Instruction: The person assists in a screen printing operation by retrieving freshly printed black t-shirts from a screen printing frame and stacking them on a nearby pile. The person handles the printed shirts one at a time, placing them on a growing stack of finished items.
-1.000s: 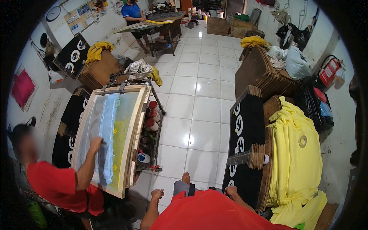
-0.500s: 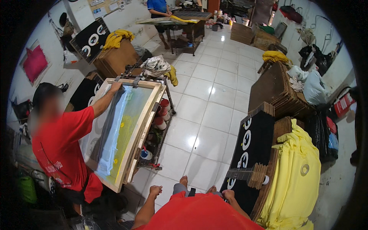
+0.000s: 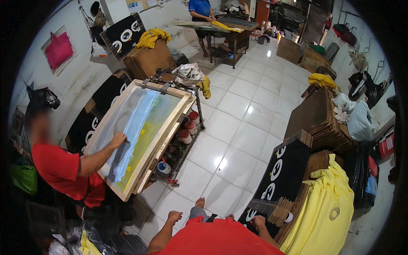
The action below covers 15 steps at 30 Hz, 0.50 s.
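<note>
Both my hands hang low beside my red shirt. My left hand [image 3: 175, 217] is loosely curled into a fist, over the floor, with nothing visible in it. My right hand [image 3: 258, 221], also curled with nothing seen in it, is next to a stack of boards covered in black printed cloth [image 3: 260, 211]. On the left, a co-worker in red [image 3: 63, 170] leans over a wooden-framed printing screen [image 3: 146, 140] bearing a light blue strip and yellow-green paint. The co-worker's hand [image 3: 118, 139] is closed at the strip's edge; what it grips is hard to make out.
Yellow cloth [image 3: 325, 208] drapes over boards at my right, with brown board stacks [image 3: 312, 114] beyond. Lidded jars [image 3: 185, 136] and a paint pot [image 3: 164, 167] sit under the screen table. Farther off, a person in blue [image 3: 199, 10] stands at another table.
The co-worker's hand has come from the screen's far end to its middle. My view has swung left, so the room sits farther right. My hands stay low and curled.
</note>
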### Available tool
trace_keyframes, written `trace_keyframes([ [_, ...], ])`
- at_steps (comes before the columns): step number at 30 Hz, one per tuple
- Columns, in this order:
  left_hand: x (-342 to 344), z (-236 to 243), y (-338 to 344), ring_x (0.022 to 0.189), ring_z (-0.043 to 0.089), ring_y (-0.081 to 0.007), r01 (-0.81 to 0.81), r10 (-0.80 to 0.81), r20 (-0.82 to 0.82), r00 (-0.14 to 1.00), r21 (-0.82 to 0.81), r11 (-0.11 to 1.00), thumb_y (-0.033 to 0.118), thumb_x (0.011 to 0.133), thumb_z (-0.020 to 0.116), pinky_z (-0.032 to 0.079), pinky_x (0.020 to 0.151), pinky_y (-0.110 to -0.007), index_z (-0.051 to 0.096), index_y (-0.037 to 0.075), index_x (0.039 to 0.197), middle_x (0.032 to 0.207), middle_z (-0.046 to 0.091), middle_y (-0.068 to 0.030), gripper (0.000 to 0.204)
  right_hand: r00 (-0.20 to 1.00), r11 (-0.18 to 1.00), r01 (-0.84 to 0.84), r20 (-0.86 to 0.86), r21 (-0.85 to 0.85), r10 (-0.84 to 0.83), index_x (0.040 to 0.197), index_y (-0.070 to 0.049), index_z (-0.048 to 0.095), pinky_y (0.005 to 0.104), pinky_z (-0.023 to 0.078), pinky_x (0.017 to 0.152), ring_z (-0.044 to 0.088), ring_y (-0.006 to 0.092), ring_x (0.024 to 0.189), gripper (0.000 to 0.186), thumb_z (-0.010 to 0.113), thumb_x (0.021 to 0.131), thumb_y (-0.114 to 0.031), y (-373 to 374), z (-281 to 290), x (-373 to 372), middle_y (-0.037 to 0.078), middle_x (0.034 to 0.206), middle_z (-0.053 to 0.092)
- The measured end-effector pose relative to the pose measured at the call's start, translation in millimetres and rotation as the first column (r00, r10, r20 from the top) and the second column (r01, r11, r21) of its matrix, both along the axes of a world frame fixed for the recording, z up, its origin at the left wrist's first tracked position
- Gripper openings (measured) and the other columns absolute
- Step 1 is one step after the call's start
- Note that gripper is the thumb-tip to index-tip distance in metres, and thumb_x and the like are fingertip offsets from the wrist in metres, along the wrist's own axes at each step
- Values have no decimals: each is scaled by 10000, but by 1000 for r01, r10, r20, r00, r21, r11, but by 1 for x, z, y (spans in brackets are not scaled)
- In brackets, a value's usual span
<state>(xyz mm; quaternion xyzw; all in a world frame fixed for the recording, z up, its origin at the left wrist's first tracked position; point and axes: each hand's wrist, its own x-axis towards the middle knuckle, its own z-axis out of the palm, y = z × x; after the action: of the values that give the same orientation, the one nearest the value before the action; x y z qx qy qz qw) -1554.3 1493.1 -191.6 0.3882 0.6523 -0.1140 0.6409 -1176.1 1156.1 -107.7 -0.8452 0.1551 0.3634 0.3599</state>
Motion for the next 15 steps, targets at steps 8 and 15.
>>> trace_keyframes([
  [8,-26,4,20,585,575,-135,-74,74,-19,997,20,997,236,804,668,436,526,-295,619,54,834,725,636,-50,191,998,996,7,-64,90,-1,693,16,586,329,494,450,583,208,497,32,579,723,5,54,-12,-12,106,611,576],
  [15,-44,6,28,566,565,-125,-73,73,-34,997,17,997,224,815,654,420,506,-289,616,52,820,703,626,-49,176,995,998,5,-98,67,1,690,11,587,308,496,471,579,198,510,65,543,737,18,87,11,-33,92,594,561],
])
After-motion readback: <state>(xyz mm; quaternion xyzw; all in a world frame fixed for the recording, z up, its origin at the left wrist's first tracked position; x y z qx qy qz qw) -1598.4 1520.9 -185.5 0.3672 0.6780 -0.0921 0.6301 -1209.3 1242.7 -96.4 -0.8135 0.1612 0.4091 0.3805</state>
